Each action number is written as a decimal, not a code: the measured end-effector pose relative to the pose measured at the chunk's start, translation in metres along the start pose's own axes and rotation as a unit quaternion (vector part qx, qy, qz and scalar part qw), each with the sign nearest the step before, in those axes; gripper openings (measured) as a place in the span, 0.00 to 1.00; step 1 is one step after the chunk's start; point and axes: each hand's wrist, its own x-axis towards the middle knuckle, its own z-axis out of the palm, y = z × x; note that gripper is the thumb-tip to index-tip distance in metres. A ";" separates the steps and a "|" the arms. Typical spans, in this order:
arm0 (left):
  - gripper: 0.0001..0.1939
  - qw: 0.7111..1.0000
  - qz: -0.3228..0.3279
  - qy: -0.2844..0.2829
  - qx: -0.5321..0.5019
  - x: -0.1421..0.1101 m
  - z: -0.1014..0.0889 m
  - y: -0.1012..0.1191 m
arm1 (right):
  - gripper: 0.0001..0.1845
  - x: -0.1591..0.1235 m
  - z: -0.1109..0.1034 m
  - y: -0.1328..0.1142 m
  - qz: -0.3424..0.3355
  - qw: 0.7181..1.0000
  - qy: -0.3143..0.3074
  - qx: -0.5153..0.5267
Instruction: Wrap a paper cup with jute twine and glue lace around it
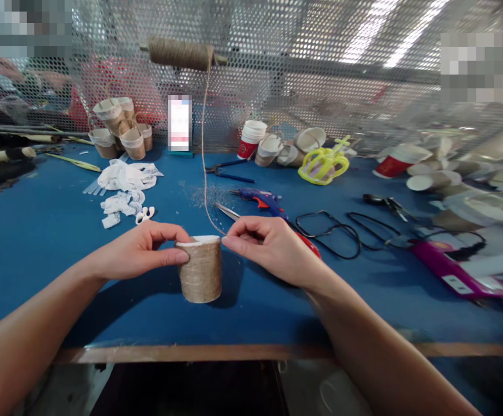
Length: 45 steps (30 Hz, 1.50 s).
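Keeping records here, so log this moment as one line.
left hand: pinching twine-wrapped cup at rim | right hand: holding twine near rim | twine: runs up to spool | glue gun: on table

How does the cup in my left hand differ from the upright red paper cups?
The held cup is wrapped in brown twine; the paper cups show bare red and white. Your left hand grips the held cup; the paper cups stand untouched. Both are white-rimmed.

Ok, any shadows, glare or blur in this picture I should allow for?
All in the head view: the twine-wrapped cup, left hand and right hand look fairly clear; shadows darken the blue table beside the cup; bright streaks show beyond the mesh; the purple item at right is smeared; the upright screen is pixelated.
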 end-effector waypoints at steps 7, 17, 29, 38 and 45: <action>0.09 0.999 0.007 0.004 -0.036 -0.001 0.000 -0.001 | 0.09 0.002 -0.001 0.001 -0.009 0.999 -0.012 0.032; 0.09 0.997 0.010 -0.008 -0.080 -0.001 -0.001 -0.002 | 0.12 0.002 -0.002 0.003 -0.005 0.994 -0.094 0.063; 0.08 1.000 0.004 -0.007 -0.030 0.002 0.000 -0.008 | 0.08 0.001 -0.003 -0.001 -0.020 0.991 -0.128 0.013; 0.08 0.998 -0.016 0.045 0.048 0.006 0.025 -0.001 | 0.08 -0.003 0.009 -0.007 -0.038 0.993 -0.102 -0.035; 0.10 0.998 -0.011 0.068 -0.011 0.005 0.021 -0.005 | 0.11 -0.003 0.006 -0.008 -0.032 0.997 -0.076 -0.014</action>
